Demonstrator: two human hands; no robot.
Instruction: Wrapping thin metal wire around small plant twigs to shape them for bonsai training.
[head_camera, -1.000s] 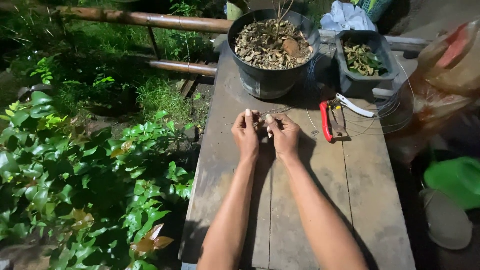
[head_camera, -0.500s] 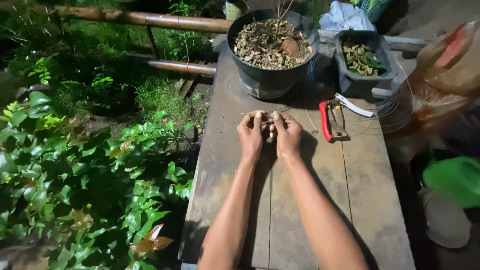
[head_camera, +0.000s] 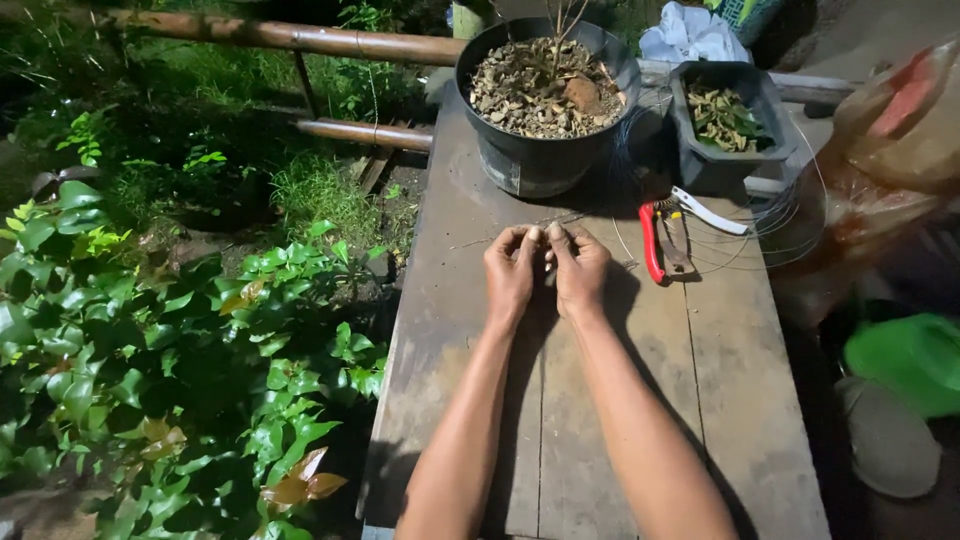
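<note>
Both hands met over the middle of the weathered plank table (head_camera: 470, 330), just in front of the round black pot (head_camera: 545, 100) filled with dry leaf litter. The left hand (head_camera: 512, 268) and the right hand (head_camera: 580, 268) sat knuckle to knuckle, fingers (head_camera: 527, 240) curled inward and pinched together on a thin wire (head_camera: 500, 238). The wire was hard to make out against the wood, but it appeared to run crosswise, its long axis parallel to the pot's near rim, with a free end trailing out to the left of the left hand. Neither hand was nearer to it than the other; each seemed to grip its own side of the same short stretch, thumbs and forefingers pressed shut.

To the right of the pot, red-handled pruning shears (head_camera: 665, 240) lay on the table, well clear of the right hand, among loose loops of wire (head_camera: 790, 235). Behind those stood a smaller rectangular planter (head_camera: 728, 130) with green scraps inside. Left of the pot, beyond the table's edge, leafy ground cover (head_camera: 150, 350) and bamboo rails (head_camera: 300, 38) filled the dark.
</note>
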